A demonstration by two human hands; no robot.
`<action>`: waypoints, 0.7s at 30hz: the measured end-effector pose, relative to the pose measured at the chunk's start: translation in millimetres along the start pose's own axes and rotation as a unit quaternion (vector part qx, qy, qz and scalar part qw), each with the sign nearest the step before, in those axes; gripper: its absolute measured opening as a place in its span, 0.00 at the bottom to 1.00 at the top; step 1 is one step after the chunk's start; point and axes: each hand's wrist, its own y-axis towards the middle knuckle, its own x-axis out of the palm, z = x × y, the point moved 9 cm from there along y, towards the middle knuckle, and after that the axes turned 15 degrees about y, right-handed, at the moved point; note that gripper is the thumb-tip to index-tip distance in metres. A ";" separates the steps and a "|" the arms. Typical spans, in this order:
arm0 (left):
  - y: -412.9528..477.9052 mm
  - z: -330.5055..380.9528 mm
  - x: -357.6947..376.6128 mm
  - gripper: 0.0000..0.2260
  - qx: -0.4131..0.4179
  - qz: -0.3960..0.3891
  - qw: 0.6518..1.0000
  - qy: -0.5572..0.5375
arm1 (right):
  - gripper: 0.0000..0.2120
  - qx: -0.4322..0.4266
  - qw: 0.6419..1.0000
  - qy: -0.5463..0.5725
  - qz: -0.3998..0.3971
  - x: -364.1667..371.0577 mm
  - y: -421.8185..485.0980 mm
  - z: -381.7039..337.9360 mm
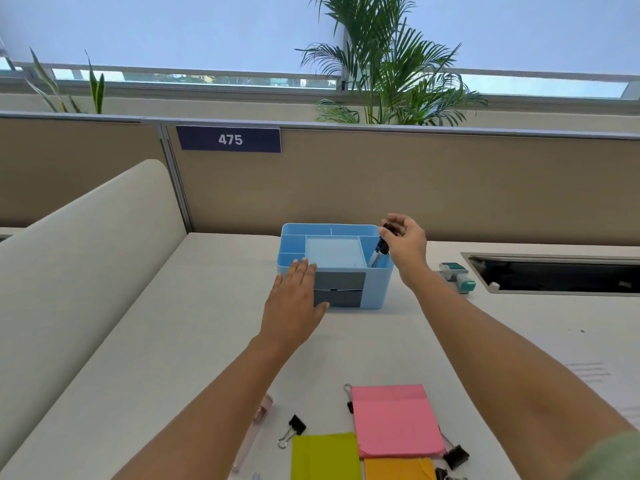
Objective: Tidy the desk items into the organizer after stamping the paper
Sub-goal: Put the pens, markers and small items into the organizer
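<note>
A light-blue desk organizer [377, 289] with grey front drawers stands mid-desk. My left hand [294, 299] lies flat against its front left corner, fingers straight. My right hand [403, 242] pinches the black top of a marker [379, 252] that stands tilted in the organizer's right compartment. Near the front edge lie a pink sticky pad [398, 420], a green pad [325, 457] and an orange pad [398, 469]. Black binder clips [294, 427] [455, 455] lie beside them. A clear pinkish pen [254, 431] lies under my left forearm.
A teal and white stamp [457, 276] sits to the right of the organizer, next to a dark cable cut-out [554, 273] in the desk. A white sheet [602, 382] lies at the right. A beige partition [381, 181] closes off the back; a curved divider [86, 258] borders the left.
</note>
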 end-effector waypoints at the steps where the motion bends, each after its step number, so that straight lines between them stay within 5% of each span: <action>1: 0.3 0.1 -0.1 0.32 -0.001 0.001 1.000 0.000 | 0.13 0.003 1.000 -0.011 -0.002 -0.9 0.3 2.1; 13: -7.6 2.6 0.5 0.33 -0.015 -0.008 0.999 -0.045 | 0.27 -0.005 0.995 -0.095 0.042 -20.6 -27.5 6.8; 21: -56.6 1.9 -0.7 0.31 -0.021 -0.019 0.997 -0.070 | 0.16 -0.090 0.988 -0.114 0.053 -32.8 -102.5 -22.8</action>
